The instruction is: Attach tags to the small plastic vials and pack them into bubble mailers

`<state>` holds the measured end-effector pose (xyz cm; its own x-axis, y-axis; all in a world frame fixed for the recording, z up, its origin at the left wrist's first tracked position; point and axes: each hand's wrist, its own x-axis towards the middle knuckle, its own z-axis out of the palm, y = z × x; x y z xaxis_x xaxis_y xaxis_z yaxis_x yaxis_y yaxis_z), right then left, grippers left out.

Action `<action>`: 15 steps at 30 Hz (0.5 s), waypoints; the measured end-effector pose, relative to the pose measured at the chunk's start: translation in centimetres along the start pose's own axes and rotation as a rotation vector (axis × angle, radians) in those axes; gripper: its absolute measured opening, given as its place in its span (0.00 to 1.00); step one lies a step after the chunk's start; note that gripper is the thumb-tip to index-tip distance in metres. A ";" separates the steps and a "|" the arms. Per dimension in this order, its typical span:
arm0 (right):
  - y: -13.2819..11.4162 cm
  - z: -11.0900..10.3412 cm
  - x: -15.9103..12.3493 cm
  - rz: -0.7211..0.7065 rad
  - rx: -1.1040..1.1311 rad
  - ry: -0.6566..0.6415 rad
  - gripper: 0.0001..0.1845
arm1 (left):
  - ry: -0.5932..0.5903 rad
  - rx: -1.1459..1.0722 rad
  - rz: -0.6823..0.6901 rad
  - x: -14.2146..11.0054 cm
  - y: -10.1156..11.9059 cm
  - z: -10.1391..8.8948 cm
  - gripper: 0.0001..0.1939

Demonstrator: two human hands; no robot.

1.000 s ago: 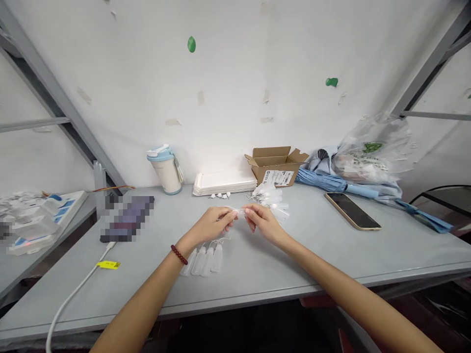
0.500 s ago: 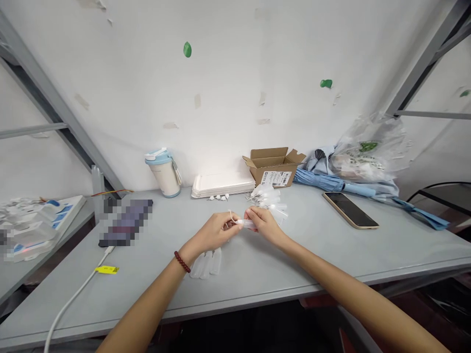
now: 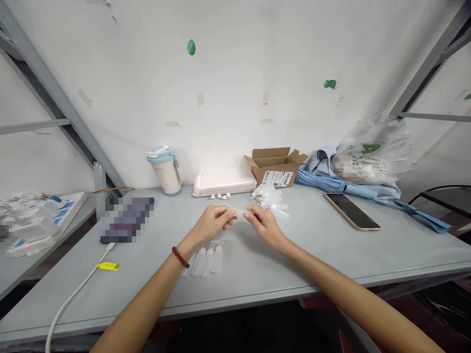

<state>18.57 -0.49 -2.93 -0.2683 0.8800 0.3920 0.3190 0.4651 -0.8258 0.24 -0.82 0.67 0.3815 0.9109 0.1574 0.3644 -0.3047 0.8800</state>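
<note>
My left hand (image 3: 220,220), with a beaded bracelet at the wrist, is closed in a pinch on the left end of a small clear plastic sleeve (image 3: 241,212). My right hand (image 3: 264,224) pinches the sleeve's right end, and fingers cover much of it. Below my left hand lie several translucent plastic sleeves with white cords (image 3: 208,261), side by side. Behind my right hand is a pile of similar corded sleeves (image 3: 270,196). Several small white pieces (image 3: 221,197) sit beyond my left hand.
At the back stand a cup (image 3: 165,171), a stack of white trays or cards (image 3: 224,183) and an open cardboard box (image 3: 274,169). On the right are a phone (image 3: 351,211), a blue umbrella (image 3: 320,180) and a plastic bag (image 3: 371,157). A white cable (image 3: 79,287) crosses the left side.
Both hands have risen slightly away from me, still pinching the sleeve. The cords of the sleeves under my left hand now show, and the view has shifted a little.
</note>
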 end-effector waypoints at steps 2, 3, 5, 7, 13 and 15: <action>0.1 0.0 0.1 0.077 0.109 -0.034 0.18 | -0.014 0.068 0.031 -0.2 0.1 0.0 0.21; 0.2 0.0 0.2 0.128 0.182 -0.061 0.20 | -0.018 0.102 0.041 -0.2 0.1 0.0 0.20; 0.3 -0.1 0.4 0.227 0.331 -0.112 0.23 | -0.013 0.153 0.066 -0.3 0.0 -0.1 0.19; 0.3 -0.1 0.4 0.292 0.434 -0.139 0.24 | -0.003 0.189 0.111 -0.3 0.0 -0.1 0.18; 0.1 0.0 0.4 0.378 0.543 -0.165 0.22 | 0.026 0.207 0.151 -0.2 0.0 -0.2 0.16; -0.1 -0.1 0.5 0.371 0.513 -0.166 0.23 | 0.007 0.167 0.107 0.0 -0.3 -0.2 0.17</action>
<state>18.52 -0.09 -2.65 -0.3740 0.9274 0.0098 -0.0460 -0.0080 -0.9989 -0.08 -0.66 0.52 0.4203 0.8723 0.2497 0.4579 -0.4415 0.7716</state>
